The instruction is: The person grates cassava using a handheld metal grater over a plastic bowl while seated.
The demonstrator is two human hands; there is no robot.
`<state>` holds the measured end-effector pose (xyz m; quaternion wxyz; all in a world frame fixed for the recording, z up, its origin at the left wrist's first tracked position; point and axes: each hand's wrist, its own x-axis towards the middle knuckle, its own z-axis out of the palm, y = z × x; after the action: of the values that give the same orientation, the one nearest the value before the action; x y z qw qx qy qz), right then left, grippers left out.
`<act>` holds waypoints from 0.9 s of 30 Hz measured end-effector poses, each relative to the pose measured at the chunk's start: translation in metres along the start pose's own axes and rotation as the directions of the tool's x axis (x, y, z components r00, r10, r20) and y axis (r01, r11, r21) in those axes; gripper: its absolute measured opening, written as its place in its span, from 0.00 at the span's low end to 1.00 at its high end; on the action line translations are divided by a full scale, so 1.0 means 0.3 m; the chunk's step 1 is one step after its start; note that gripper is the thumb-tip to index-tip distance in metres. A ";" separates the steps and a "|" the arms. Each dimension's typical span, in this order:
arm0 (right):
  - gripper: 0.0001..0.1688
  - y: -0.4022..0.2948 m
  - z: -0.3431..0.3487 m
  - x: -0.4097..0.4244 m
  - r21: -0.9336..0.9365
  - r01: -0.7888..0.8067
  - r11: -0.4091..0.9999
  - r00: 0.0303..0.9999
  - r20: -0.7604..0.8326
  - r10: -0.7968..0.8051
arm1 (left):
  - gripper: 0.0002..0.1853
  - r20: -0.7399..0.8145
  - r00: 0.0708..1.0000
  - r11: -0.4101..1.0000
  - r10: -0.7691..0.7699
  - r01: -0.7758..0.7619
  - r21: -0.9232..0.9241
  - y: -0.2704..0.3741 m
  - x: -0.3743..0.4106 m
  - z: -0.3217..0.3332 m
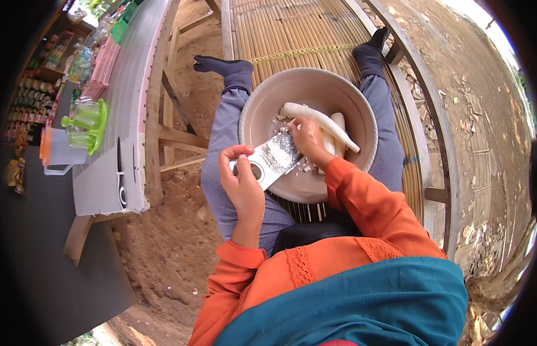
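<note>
A brown plastic basin (268, 99) rests between my legs. My left hand (242, 177) grips the near end of a flat metal grater (262, 158), its thumb and fingers around the end with the round hole. The grater slants over the basin's near left rim, and white gratings cover its rough face. At its far end, the fingers of my right hand (309, 136) are curled around a small white piece, mostly hidden by them. Several peeled white roots, apparently cassava, lie in the basin; a long one (320, 119) crosses the others. White crumbs are scattered on the basin floor.
The basin stands on a bamboo-slat bench (290, 26) with a wooden rail (441, 116) to the right. At left is a grey-topped table (130, 86) with a knife (120, 181), a green cup rack (99, 125), a plastic container (65, 149) and a pink basket (104, 65).
</note>
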<state>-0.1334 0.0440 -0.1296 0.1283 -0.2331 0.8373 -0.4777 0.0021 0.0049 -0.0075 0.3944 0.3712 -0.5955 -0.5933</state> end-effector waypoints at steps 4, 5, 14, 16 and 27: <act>0.10 -0.042 -0.014 -0.034 0.119 0.110 0.987 0.977 0.170 -0.129 | 0.07 0.001 1.000 1.000 -0.015 0.015 -0.027 -0.007 0.006 0.002; 0.10 -0.044 -0.016 -0.022 0.111 0.061 0.992 0.966 0.244 -0.086 | 0.07 0.000 1.000 1.000 -0.007 0.007 -0.019 -0.007 0.007 0.003; 0.11 -0.019 0.000 0.001 0.058 0.081 0.995 0.982 0.164 -0.090 | 0.07 -0.002 1.000 1.000 -0.009 0.009 -0.020 -0.001 -0.007 0.005; 0.11 -0.023 -0.008 -0.012 0.106 0.050 0.993 0.984 0.162 -0.067 | 0.07 0.000 1.000 1.000 0.004 -0.004 -0.019 -0.004 -0.003 0.004; 0.10 -0.022 -0.009 -0.022 0.094 0.121 0.988 0.969 0.207 -0.138 | 0.07 -0.026 0.999 1.000 -0.019 0.019 0.006 -0.004 -0.003 -0.002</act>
<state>-0.1272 0.0465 -0.1226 0.1951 -0.3316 0.7816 -0.4909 0.0029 0.0055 -0.0088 0.3955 0.3859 -0.5886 -0.5901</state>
